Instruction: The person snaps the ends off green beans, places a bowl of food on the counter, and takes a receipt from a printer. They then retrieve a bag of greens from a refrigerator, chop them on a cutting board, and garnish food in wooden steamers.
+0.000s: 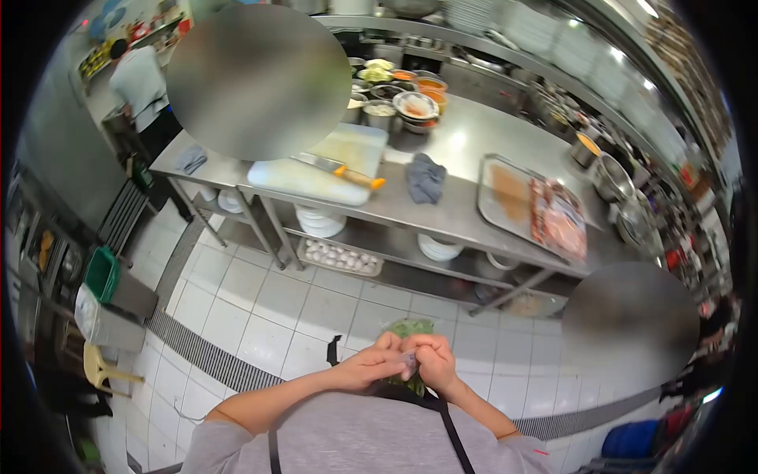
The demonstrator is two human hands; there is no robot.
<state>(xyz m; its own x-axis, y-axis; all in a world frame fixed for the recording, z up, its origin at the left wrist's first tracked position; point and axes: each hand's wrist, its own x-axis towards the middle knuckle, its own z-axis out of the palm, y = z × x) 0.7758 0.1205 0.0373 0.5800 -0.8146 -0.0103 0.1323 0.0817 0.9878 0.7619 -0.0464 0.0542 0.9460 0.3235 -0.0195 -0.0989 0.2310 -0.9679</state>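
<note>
In front of my chest, both hands meet over a bunch of leafy greens point(412, 326), which looks wrapped in thin clear plastic. My left hand point(376, 365) is closed, its fingertips pinching at the middle of the bunch. Pressed against it, my right hand point(436, 362) is curled closed on the same bunch. A small pale purplish strip point(408, 359) shows between the fingers; its kind is too small to make out. Green leaves stick out above and below my hands.
Ahead stands a steel worktable point(466, 142) with a cutting board point(316, 178), a yellow-handled knife point(347, 173), a grey cloth point(426, 178) and a meat tray point(485, 201). An egg tray point(341, 258) sits underneath. A person point(140, 83) stands far left, near a green-lined bin point(101, 274).
</note>
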